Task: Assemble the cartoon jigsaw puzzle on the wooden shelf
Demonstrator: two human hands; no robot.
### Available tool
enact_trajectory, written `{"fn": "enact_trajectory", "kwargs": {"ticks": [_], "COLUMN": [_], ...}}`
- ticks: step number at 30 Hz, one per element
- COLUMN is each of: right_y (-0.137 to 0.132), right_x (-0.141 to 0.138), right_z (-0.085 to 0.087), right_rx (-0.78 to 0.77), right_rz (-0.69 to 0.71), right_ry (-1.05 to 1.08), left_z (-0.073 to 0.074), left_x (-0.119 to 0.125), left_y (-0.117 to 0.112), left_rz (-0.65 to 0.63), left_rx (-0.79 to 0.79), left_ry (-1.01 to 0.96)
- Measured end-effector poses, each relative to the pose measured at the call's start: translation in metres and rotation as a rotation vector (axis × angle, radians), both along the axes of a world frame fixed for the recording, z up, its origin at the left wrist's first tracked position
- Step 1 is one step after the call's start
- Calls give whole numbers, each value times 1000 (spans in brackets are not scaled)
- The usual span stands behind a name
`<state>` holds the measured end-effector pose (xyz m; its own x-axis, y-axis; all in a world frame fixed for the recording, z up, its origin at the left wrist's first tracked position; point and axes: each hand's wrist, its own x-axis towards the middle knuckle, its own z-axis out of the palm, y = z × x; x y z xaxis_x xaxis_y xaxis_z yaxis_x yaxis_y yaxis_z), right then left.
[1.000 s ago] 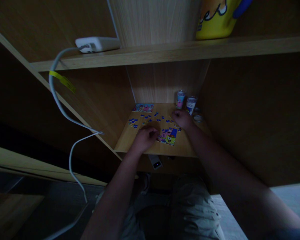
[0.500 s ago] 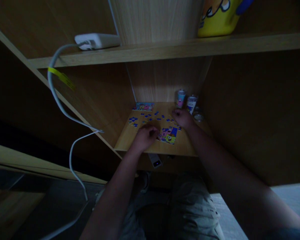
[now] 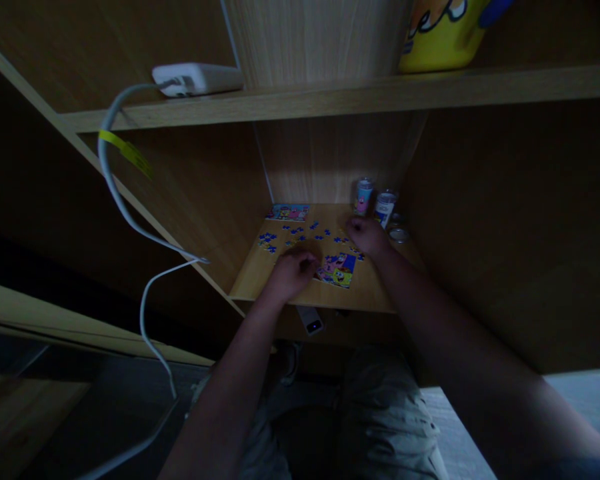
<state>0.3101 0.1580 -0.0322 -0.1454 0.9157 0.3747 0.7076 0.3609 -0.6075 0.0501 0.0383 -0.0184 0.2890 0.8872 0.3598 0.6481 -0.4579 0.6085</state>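
Note:
A partly assembled cartoon jigsaw puzzle [image 3: 341, 270] lies near the front of the low shelf, with pink, yellow and blue figures on it. My left hand [image 3: 296, 270] is curled at its left edge, thumb and fingers drawn together; anything between them is hidden. Loose puzzle pieces [image 3: 267, 238] are scattered behind and to the left of the assembled part. Over the right side of these pieces is my right hand [image 3: 366, 233], its fingers bent closed, in front of two small printed cans [image 3: 363, 195]. Whether it pinches a piece is too dark to make out.
A cartoon picture card [image 3: 288, 213] lies at the back left of the shelf. A round lid [image 3: 398, 235] rests by the right wall. Above, an upper shelf [image 3: 320, 100] carries a white adapter [image 3: 200, 79] with a hanging cable and a yellow container [image 3: 437, 47].
Both hands keep nearly the same place and closed shape. The view has shifted very slightly; the puzzle and pieces look unchanged.

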Motion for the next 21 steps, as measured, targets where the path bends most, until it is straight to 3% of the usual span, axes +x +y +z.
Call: {"fn": "enact_trajectory", "kwargs": {"ticks": [21], "right_y": [1], "right_x": [-1], "right_z": [-2], "right_rx": [-6], "right_rz": [-24], "right_ry": [-65], "left_z": [-2], "left_x": [-2], "left_y": [1], "left_rz": [-9], "left_rx": [-16], "left_ry": [-10]}}
